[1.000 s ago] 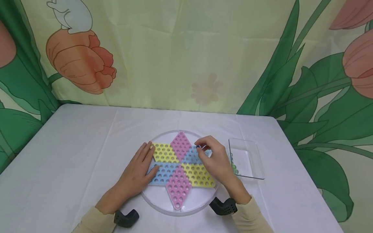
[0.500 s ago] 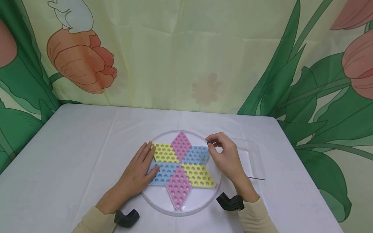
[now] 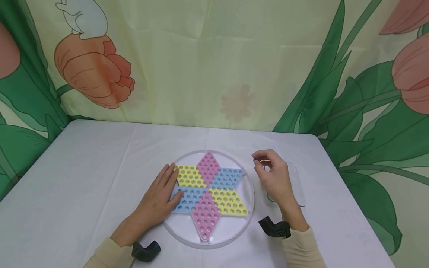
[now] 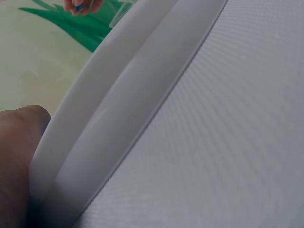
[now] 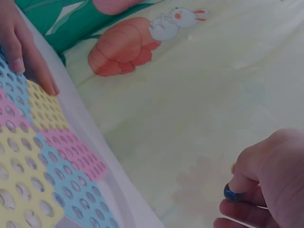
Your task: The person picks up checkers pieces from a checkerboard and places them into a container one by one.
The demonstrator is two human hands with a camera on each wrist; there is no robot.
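Observation:
A round Chinese checkers board [image 3: 206, 227] with a pink, yellow and blue star of holes lies on the table. My left hand [image 3: 151, 199] rests on its left side, fingers straight across the yellow and blue sections. My right hand [image 3: 273, 173] is raised to the right of the board, near the clear square tray. Between its thumb and fingertips it pinches a dark blue marble [image 5: 232, 193], plainest in the right wrist view. In the left wrist view the board's white rim fills the middle, with part of my left hand [image 4: 19, 161] at the edge.
The clear square tray [image 3: 297, 186] stands right of the board, partly hidden behind my right hand. A white cloth covers the table [image 3: 100, 156]. Behind it hangs a curtain [image 3: 187, 74] printed with tulips and a rabbit.
My right hand has moved to the right with the blue marble, from above the board's blue section to over the tray's left side. My left hand has stayed in place.

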